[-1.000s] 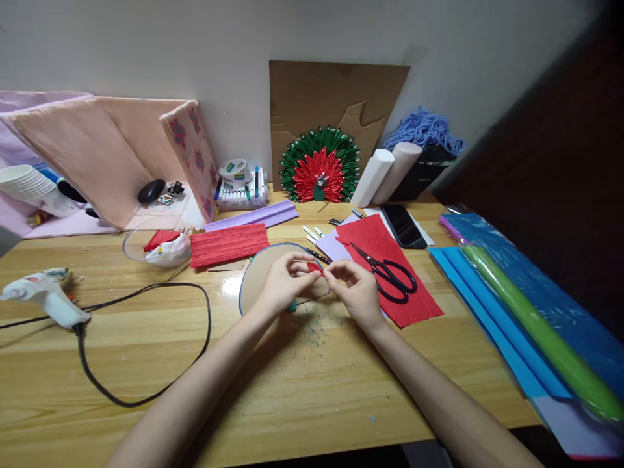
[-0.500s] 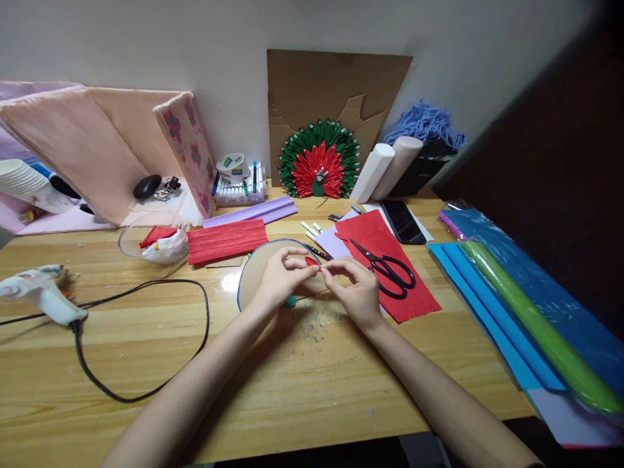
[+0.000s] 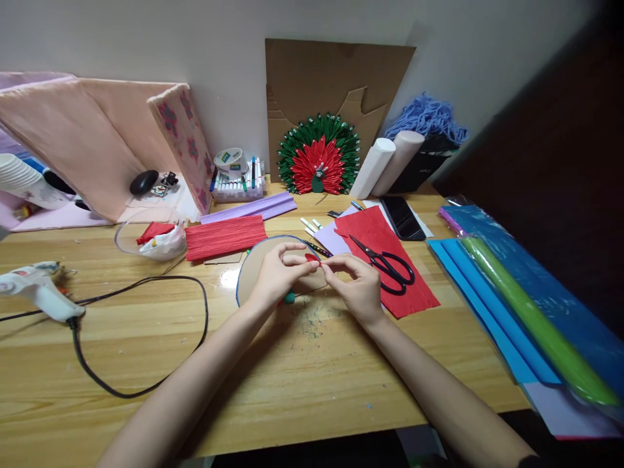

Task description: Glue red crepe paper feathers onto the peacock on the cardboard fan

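Between my two hands is a small red paper piece (image 3: 312, 259), pinched from both sides. My left hand (image 3: 281, 272) grips it with thumb and fingers, while the fingertips of my right hand (image 3: 355, 281) press on its near end. Beneath them lies a round cardboard disc (image 3: 253, 266) with a blue edge, partly covered by my left hand. A small green thing (image 3: 289, 298) shows under my left wrist; its kind is hidden. Right of my right hand, black-handled scissors (image 3: 390, 270) rest on a red crepe paper sheet (image 3: 414, 296).
A white glue gun (image 3: 41, 292) lies left with its black cord (image 3: 207, 312) looped on the table. Folded red crepe paper (image 3: 224, 238) and a clear bowl (image 3: 121, 240) sit behind. A red-green paper peacock (image 3: 319, 159) leans on cardboard. Wrapped paper rolls (image 3: 531, 325) line the right.
The view has shifted slightly, so the table things sit a little higher in the picture. Both hands stay together on the red paper piece, nearly unmoved.
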### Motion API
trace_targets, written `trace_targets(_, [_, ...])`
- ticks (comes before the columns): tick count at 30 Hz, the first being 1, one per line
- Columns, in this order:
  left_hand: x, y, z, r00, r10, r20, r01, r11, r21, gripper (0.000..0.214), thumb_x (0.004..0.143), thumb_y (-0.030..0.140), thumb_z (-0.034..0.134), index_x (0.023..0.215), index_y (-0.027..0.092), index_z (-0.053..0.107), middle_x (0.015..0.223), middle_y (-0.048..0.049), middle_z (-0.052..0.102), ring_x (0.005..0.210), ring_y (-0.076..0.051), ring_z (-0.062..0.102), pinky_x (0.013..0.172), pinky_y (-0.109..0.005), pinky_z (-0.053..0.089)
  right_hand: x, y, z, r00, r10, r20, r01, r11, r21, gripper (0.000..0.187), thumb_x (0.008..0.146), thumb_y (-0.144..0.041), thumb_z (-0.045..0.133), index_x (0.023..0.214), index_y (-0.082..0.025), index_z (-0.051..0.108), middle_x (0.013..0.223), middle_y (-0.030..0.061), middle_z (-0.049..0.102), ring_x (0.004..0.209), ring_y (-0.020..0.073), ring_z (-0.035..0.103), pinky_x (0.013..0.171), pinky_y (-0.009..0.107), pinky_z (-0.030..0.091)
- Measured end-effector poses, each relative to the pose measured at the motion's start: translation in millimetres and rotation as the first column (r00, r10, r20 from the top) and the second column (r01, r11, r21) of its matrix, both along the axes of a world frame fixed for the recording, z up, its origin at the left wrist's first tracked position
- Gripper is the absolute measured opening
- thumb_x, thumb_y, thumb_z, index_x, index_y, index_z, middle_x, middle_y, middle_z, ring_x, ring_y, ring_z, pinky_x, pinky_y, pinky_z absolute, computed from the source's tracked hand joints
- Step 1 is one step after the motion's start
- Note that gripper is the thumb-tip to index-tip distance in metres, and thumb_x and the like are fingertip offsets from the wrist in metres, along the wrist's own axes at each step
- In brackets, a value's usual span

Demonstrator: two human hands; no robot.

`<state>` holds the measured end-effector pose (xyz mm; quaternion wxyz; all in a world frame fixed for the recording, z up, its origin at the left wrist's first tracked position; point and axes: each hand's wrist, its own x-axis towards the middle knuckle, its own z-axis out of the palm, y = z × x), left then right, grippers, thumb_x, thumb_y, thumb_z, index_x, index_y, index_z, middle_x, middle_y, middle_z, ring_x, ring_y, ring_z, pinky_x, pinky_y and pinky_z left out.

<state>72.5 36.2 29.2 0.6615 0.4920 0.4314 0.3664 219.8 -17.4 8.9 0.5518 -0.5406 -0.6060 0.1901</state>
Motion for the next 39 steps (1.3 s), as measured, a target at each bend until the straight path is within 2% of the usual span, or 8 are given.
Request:
trace_targets(4, [2, -1, -0.6, 1.0, 0.004, -0.013, -0.004, 1.0, 0.005, 0.048, 0.056, 0.024, 0.077, 0.098, 0.015, 0.055, 0.069, -0.001, 0.067, 0.068, -0.014, 0.064, 0.07, -0.027, 0.046, 0, 0, -0.7, 1.0, -0.015, -0.023, 0.014, 0.999, -0.036, 0.006, 0.076, -0.02, 0.06, 0.08, -0.019, 0.065, 0.076, 0.003, 0.066, 0.069, 0.0152, 0.062, 0.066, 0.03, 0.052])
trace_targets(8, [5, -3, 0.6, 1.0, 0.005, 0.001, -0.005, 0.999, 0.036, 0.05, 0.054, 0.023, 0.078, 0.097, 0.015, 0.054, 0.068, -0.0006, 0.066, 0.066, -0.014, 0.063, 0.066, -0.026, 0.047, 0, 2, -3.2, 0.993, -0.028, -0.117, 0.017, 0.996, -0.093, 0.008, 0.076, -0.025, 0.062, 0.078, -0.018, 0.064, 0.074, 0.0029, 0.066, 0.068, 0.0155, 0.062, 0.066, 0.03, 0.052])
trace_targets(12, [8, -5, 0.0, 1.0, 0.019, 0.023, -0.02, 0.999, 0.046, 0.047, 0.054, 0.024, 0.077, 0.094, 0.015, 0.053, 0.067, -0.0003, 0.066, 0.063, -0.013, 0.062, 0.066, -0.025, 0.048, 1, 3, -3.9, 0.98, 0.003, -0.2, -0.03, 0.991, -0.13, 0.009, 0.075, -0.026, 0.063, 0.078, -0.018, 0.064, 0.074, 0.0028, 0.067, 0.069, 0.015, 0.062, 0.067, 0.029, 0.052])
trace_targets(21, [9, -7, -2.0, 1.0, 0.03, -0.001, -0.03, 0.984, 0.177, 0.039, 0.061, 0.025, 0.073, 0.093, 0.013, 0.055, 0.069, -0.0011, 0.063, 0.065, -0.011, 0.06, 0.063, -0.022, 0.046, 1, 5, -4.8, 0.95, 0.023, -0.312, -0.087, 0.978, -0.192, 0.012, 0.074, -0.029, 0.064, 0.077, -0.017, 0.065, 0.074, 0.0025, 0.067, 0.068, 0.014, 0.062, 0.067, 0.027, 0.051])
trace_targets(26, [9, -5, -5.3, 0.999, 0.034, 0.013, -0.036, 0.984, 0.173, 0.034, 0.06, 0.026, 0.074, 0.088, 0.013, 0.06, 0.073, -0.0025, 0.064, 0.068, -0.012, 0.06, 0.067, -0.024, 0.048, 1, 7, -2.6, 0.927, 0.029, -0.375, -0.127, 0.963, -0.239, 0.015, 0.073, -0.031, 0.065, 0.076, -0.017, 0.065, 0.069, 0.0022, 0.067, 0.062, 0.0131, 0.061, 0.063, 0.026, 0.051])
trace_targets(29, [9, -4, -7.1, 0.999, 0.011, 0.035, -0.016, 0.988, 0.154, 0.027, 0.06, 0.028, 0.074, 0.08, 0.013, 0.064, 0.077, -0.0045, 0.066, 0.072, -0.014, 0.061, 0.072, -0.027, 0.049, 0, 8, 0.0, 0.907, 0.048, -0.417, -0.164, 0.955, -0.247, 0.016, 0.073, -0.032, 0.065, 0.075, -0.017, 0.066, 0.069, 0.0021, 0.067, 0.06, 0.0123, 0.061, 0.06, 0.026, 0.052])
trace_targets(33, [8, -3, -9.2, 1.0, -0.003, -0.009, 0.004, 0.986, 0.165, 0.021, 0.061, 0.03, 0.073, 0.073, 0.014, 0.067, 0.075, -0.0044, 0.068, 0.07, -0.014, 0.061, 0.07, -0.026, 0.048, -1, 7, 3.1, 0.909, 0.053, -0.413, -0.167, 0.955, -0.244, 0.016, 0.072, -0.034, 0.065, 0.074, -0.017, 0.065, 0.067, 0.0015, 0.067, 0.06, 0.0128, 0.062, 0.061, 0.027, 0.053])
trace_targets(39, [6, 0, -12.4, 1.0, -0.002, 0.019, -0.001, 0.99, 0.139, 0.018, 0.061, 0.029, 0.074, 0.07, 0.015, 0.067, 0.072, -0.0014, 0.066, 0.068, -0.011, 0.058, 0.068, -0.022, 0.044, -3, 1, 4.9, 0.932, 0.09, -0.351, -0.148, 0.979, -0.141, 0.01, 0.075, -0.026, 0.063, 0.081, -0.019, 0.066, 0.079, 0.0028, 0.067, 0.074, 0.0151, 0.063, 0.071, 0.03, 0.052])
